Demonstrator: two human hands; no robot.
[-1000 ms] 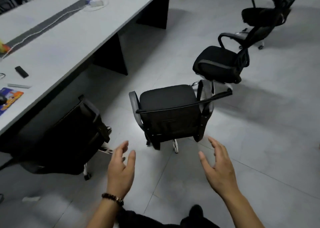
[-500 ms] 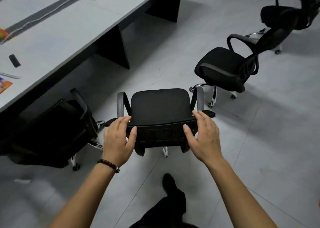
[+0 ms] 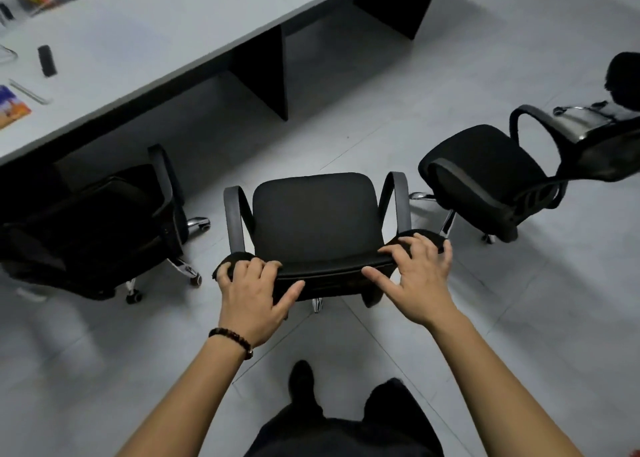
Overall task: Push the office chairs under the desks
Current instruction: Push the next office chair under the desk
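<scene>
Head view: hands [image 3: 332,283] now gripping chair backrest [image 3: 322,271].

The far chair [image 3: 623,82] is cut off by the right edge; the desk-side chair [image 3: 90,228] sits in shadow.

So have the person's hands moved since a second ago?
Yes. Both hands went forward, toward the long grey desk: left hand and right hand now rest on the black office chair's backrest.
</scene>
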